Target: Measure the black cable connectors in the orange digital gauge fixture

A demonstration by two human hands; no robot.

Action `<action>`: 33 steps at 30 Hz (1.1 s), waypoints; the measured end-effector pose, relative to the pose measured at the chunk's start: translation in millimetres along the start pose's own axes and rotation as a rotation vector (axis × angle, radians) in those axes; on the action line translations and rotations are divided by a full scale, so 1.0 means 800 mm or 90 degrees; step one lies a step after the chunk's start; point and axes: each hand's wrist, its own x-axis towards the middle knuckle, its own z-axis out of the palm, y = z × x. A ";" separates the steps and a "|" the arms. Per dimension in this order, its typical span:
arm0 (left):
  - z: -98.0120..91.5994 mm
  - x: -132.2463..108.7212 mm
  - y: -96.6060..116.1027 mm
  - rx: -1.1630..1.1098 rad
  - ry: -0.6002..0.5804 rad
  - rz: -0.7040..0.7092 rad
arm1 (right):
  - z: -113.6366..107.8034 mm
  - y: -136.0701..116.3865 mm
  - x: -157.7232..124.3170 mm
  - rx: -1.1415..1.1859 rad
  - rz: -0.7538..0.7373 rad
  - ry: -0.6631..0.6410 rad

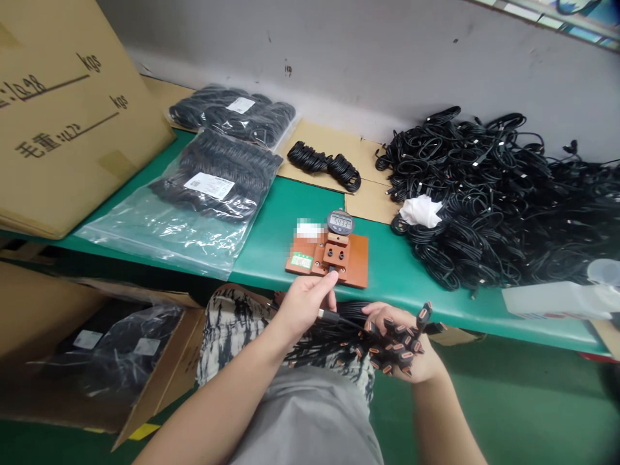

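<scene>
1. Two left fingers [325,285] are pinching one black cable [339,318], and its tip is hidden.
2. Right fingers [385,323] are curling around a bunch of cables [339,342] with orange-tipped plugs.
3. The left hand [303,307] is reaching near a digital gauge [340,223] on a brown block [357,266], and the gauge's numbers are hard to read.
4. The right hand [404,365] is staying low, and a big cable pile [484,200] is lying on a green bench [271,258], cut off at the right.

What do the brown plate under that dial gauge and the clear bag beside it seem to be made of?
The brown plate looks like a phenolic laminate board, with a matte, even surface and crisp cut edges, though wood or plastic can't be ruled out. The clear bag seems to be thin polyethylene film: glossy, crinkled and see-through.
</scene>
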 end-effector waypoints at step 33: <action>0.000 -0.001 0.003 -0.015 -0.004 -0.010 | 0.000 0.006 -0.004 0.004 0.013 0.003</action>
